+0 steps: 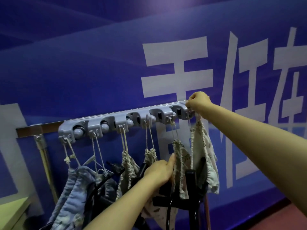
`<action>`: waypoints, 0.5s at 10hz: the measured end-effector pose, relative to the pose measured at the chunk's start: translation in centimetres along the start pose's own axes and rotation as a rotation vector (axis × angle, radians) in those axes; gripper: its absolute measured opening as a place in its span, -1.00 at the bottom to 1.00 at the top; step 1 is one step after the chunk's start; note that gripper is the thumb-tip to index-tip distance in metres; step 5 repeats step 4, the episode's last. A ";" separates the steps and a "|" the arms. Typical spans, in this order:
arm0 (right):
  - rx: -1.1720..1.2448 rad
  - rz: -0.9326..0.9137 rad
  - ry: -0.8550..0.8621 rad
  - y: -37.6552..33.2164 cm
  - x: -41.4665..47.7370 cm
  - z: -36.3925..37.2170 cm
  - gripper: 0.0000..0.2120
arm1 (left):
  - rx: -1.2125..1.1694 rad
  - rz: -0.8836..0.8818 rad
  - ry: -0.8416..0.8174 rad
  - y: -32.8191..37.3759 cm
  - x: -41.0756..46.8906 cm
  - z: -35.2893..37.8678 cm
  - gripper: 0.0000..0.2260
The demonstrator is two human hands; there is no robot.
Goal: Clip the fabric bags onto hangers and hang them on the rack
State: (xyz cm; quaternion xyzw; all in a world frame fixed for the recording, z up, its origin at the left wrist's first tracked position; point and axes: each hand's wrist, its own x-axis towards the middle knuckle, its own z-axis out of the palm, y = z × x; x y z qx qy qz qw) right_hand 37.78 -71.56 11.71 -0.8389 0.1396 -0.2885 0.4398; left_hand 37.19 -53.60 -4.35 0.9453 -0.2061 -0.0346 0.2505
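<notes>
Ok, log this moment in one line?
right hand: pinching drawstring at grey wall rack | left hand: gripping cream fabric bag | six bags hung

Dim bluish light, soft wide-angle blur

A grey plastic rack (126, 121) runs along a rail on a blue wall (83, 63) with large white characters. Drawstring fabric bags hang from its hooks by their cords: two blue ones (73, 185) at the left, pale patterned ones toward the right. The right hand (198, 101) is raised to the rack's right end, fingers closed around the cord of the rightmost bag (205, 156), which dangles directly below it. The left hand (160, 171) grips the gathered top of a neighbouring pale bag (180, 165), thumb pointing up. Black hangers (191, 183) cluster beneath the bags, possibly clipped to some, though the tangle is hard to read
</notes>
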 end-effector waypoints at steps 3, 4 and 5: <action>0.466 0.236 -0.131 3.7 -0.7 0.9 -0.84 | -0.165 -0.060 0.107 -0.6 0.9 -1.2 -0.13; 0.313 0.095 0.049 4.8 -1.7 0.7 -0.79 | -0.235 -0.075 0.095 -0.5 0.1 -1.4 -0.12; 0.313 0.095 0.049 4.8 -1.7 0.7 -0.79 | -0.235 -0.075 0.095 -0.5 0.1 -1.4 -0.12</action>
